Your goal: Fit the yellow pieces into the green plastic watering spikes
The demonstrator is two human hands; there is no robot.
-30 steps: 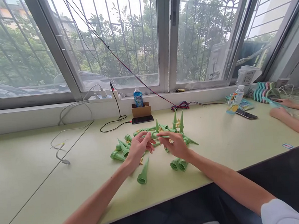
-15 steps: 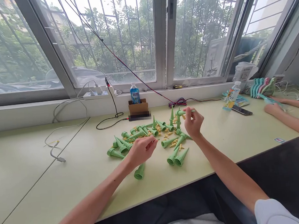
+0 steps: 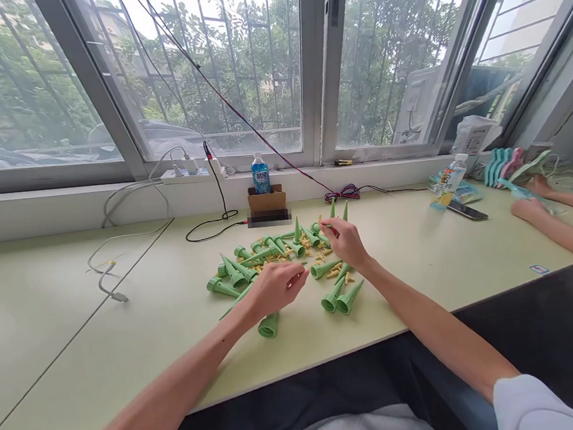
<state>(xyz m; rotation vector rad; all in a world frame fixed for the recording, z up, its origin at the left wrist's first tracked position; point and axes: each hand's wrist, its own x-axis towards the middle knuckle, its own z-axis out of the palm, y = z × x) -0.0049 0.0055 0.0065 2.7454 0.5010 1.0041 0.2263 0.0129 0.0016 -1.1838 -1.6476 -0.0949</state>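
Note:
My left hand (image 3: pixel 279 286) is curled closed over the front of a pile of green plastic cone spikes (image 3: pixel 231 272). Its fingers hide whatever they may hold. A green spike (image 3: pixel 269 325) lies by its wrist, wide threaded end facing me. Over the pile's right side, my right hand (image 3: pixel 345 240) has thumb and fingers pinched together. A bit of green shows at its fingertips, too small to name. Small yellow plastic fittings (image 3: pixel 332 272) are scattered among the spikes. Several spikes stand upright, one just left of my right hand (image 3: pixel 296 229).
Behind the pile, a blue-labelled bottle (image 3: pixel 260 175) stands by a cardboard box (image 3: pixel 266 199). Cables (image 3: pixel 212 229) trail over the table (image 3: pixel 142 351). Rightward are a phone (image 3: pixel 467 210), a tilted bottle (image 3: pixel 450 182), hangers (image 3: pixel 499 168) and another person's hands (image 3: pixel 529 210).
My right hand has moved left and slightly toward me, away from the upright spikes at the back right, where a sideways green spike was at its fingers. My left hand has barely moved.

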